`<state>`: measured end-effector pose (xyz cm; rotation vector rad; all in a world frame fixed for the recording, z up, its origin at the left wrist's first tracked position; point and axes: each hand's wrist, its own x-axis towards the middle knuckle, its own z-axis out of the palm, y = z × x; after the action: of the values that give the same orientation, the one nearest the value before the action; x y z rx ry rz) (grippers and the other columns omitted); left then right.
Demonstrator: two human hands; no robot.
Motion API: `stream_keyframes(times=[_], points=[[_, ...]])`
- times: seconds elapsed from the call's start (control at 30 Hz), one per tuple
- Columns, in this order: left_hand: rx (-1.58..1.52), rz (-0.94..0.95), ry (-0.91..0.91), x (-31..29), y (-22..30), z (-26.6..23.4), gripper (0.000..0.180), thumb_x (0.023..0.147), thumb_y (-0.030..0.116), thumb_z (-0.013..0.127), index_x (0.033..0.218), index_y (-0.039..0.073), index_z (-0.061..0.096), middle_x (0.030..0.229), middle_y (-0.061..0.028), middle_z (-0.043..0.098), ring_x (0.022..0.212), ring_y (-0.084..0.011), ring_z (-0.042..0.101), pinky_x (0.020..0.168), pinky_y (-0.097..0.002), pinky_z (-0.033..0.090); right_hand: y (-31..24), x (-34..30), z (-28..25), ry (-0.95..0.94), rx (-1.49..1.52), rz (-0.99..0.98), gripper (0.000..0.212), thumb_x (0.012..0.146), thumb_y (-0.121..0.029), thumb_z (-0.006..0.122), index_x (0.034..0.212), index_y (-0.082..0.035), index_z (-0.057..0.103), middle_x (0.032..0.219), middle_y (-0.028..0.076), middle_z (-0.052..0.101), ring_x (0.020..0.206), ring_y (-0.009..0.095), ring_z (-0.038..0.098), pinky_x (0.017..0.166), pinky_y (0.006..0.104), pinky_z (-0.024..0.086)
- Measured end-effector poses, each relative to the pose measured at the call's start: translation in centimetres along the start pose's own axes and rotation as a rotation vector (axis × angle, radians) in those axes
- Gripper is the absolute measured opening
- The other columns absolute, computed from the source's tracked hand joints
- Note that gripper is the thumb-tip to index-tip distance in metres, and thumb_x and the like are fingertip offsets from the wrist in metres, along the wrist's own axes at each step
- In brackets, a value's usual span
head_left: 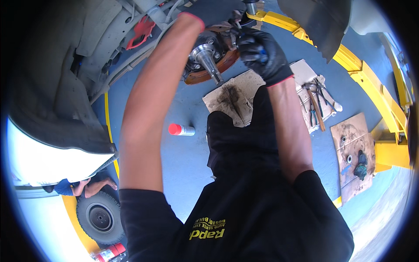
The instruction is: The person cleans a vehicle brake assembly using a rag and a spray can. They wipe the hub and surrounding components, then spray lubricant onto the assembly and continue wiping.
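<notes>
In front of me is a wheel hub assembly with a bare metal spindle (207,60). A rust-orange curved brake shoe (218,67) runs along its lower edge. My left hand (214,14), in a dark glove with a red cuff, reaches over the hub's top; its fingers are dark and hard to make out. My right hand (263,54), in a black glove, is closed beside the hub's right side. Its fingers are curled at a small metal piece (234,37), whose kind I cannot tell. Both hands are close together near the upper right of the hub.
Cardboard (235,94) with a dark stain lies below the hub. Hammer and pliers (315,102) rest at right, near more cardboard (345,174) with a dark rag (361,166). A red-capped spray can (182,129), yellow lift arm (353,67), tyre (100,217) and another person (83,187) surround me.
</notes>
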<state>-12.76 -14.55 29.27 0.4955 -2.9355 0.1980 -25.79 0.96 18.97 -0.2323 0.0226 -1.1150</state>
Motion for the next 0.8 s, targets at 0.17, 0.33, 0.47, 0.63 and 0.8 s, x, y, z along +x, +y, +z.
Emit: stream_keyframes(times=[0.17, 0.33, 0.47, 0.63, 0.8], points=[[0.036, -0.045, 0.011, -3.6, 0.8, -2.5, 0.025, 0.092, 0.023, 0.066, 0.105, 0.006, 0.081, 0.113, -0.0198, 0.078, 0.110, -0.0390, 0.073, 0.094, -0.0489, 0.056, 3.8, -0.6, 4.1, 0.165, -0.582, -0.246, 0.019, 0.114, -0.017, 0.049, 0.104, -0.005, 0.058, 0.073, -0.002, 0.050, 0.051, 0.004, 0.047, 0.047, 0.0239, 0.038], [0.072, -0.118, -0.208, -0.7, -0.1, -1.3, 0.028, 0.096, 0.029, 0.065, 0.105, 0.009, 0.082, 0.114, -0.0176, 0.080, 0.113, -0.0321, 0.075, 0.099, -0.0456, 0.054, 0.1, -1.2, -1.0, -0.038, -0.101, 0.028, 0.018, 0.114, -0.016, 0.047, 0.109, -0.004, 0.059, 0.077, -0.001, 0.052, 0.051, 0.003, 0.047, 0.044, 0.0216, 0.037], [0.082, -0.358, -0.337, 5.5, 5.8, 6.6, 0.019, 0.094, 0.015, 0.067, 0.102, 0.009, 0.083, 0.110, -0.0136, 0.081, 0.103, -0.0307, 0.077, 0.088, -0.0421, 0.062, -2.0, -2.6, -8.9, -0.087, 0.144, 0.106, 0.012, 0.111, -0.013, 0.051, 0.115, -0.008, 0.061, 0.072, -0.004, 0.052, 0.053, 0.006, 0.048, 0.045, 0.0223, 0.038], [0.256, -0.096, -0.338, -0.6, 7.2, 22.4, 0.022, 0.098, 0.017, 0.062, 0.107, 0.015, 0.083, 0.115, -0.0097, 0.080, 0.108, -0.0307, 0.078, 0.087, -0.0487, 0.063, 3.4, -4.9, -15.0, 0.460, -0.044, 0.138, 0.014, 0.112, -0.017, 0.048, 0.112, -0.008, 0.059, 0.076, -0.002, 0.055, 0.047, 0.004, 0.045, 0.042, 0.0218, 0.036], [-0.329, -0.367, 0.176, -3.3, 15.3, 14.7, 0.023, 0.094, 0.015, 0.071, 0.115, 0.005, 0.075, 0.116, -0.0155, 0.078, 0.107, -0.0354, 0.076, 0.094, -0.0452, 0.060, -1.0, -16.7, -12.2, 0.448, -1.410, -0.096, 0.023, 0.112, -0.021, 0.053, 0.130, -0.008, 0.059, 0.077, -0.003, 0.055, 0.053, 0.005, 0.047, 0.048, 0.0226, 0.039]])
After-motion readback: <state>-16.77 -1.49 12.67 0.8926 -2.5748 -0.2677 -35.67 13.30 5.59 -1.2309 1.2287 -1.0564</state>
